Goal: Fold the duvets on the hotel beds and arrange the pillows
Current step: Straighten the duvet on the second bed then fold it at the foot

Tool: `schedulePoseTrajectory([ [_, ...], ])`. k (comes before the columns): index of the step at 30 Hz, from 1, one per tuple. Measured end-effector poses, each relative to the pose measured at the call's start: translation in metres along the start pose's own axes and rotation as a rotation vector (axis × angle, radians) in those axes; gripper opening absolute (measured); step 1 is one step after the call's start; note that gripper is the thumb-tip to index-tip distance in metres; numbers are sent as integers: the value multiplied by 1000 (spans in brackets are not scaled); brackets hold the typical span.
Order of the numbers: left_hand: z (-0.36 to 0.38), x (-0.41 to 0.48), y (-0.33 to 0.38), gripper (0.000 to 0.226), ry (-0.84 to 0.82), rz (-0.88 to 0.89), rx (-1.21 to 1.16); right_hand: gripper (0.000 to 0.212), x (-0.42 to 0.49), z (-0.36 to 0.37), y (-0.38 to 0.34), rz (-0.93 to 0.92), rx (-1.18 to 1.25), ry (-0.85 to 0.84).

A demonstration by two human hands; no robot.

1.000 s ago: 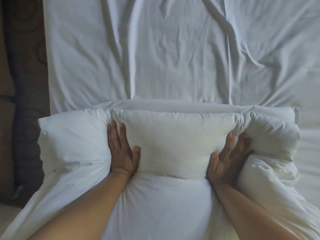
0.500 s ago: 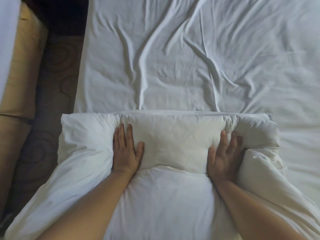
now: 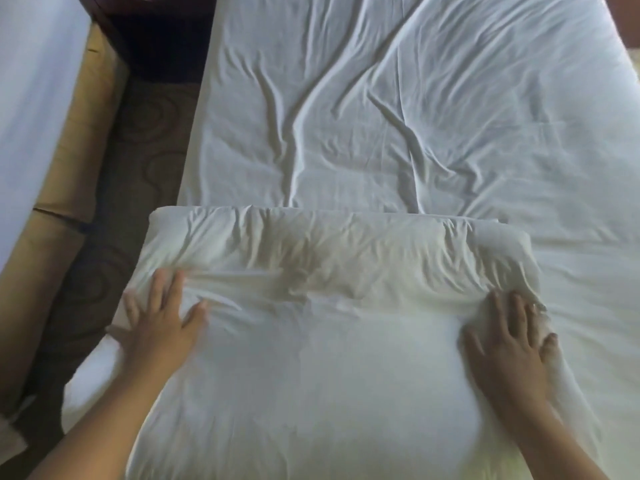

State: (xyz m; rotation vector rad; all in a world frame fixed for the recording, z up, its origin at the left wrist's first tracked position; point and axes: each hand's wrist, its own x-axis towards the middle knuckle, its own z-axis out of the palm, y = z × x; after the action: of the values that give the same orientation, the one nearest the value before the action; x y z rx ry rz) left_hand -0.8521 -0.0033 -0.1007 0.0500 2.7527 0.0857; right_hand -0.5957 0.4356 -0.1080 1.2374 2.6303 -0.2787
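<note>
A white folded duvet [image 3: 322, 358] lies across the near end of the bed, its far fold a puffy, wrinkled band running left to right. My left hand [image 3: 161, 323] presses flat on the duvet near its left end, fingers spread. At the right end my right hand [image 3: 512, 341] lies flat on it, fingers straight along the crease. The bed sheet [image 3: 398, 116] beyond is white and creased. No pillow is in view.
A strip of dark patterned carpet [image 3: 138, 161] runs along the bed's left side. A second bed with a tan base [image 3: 69, 140] and white cover stands at the far left. Dark wooden furniture [image 3: 156, 26] sits at the top left.
Both hands have slid outward from the duvet's middle to its ends, spreading the fold wider and flatter. The view has tilted up, showing more of the bed.
</note>
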Motion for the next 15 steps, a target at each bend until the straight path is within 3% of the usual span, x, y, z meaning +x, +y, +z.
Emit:
schedulePoseTrajectory([
  [9, 72, 57, 29, 75, 89, -34, -181, 81, 46, 75, -24, 53, 289, 236],
  [15, 90, 73, 43, 76, 166, -26, -232, 80, 66, 96, -33, 62, 321, 319],
])
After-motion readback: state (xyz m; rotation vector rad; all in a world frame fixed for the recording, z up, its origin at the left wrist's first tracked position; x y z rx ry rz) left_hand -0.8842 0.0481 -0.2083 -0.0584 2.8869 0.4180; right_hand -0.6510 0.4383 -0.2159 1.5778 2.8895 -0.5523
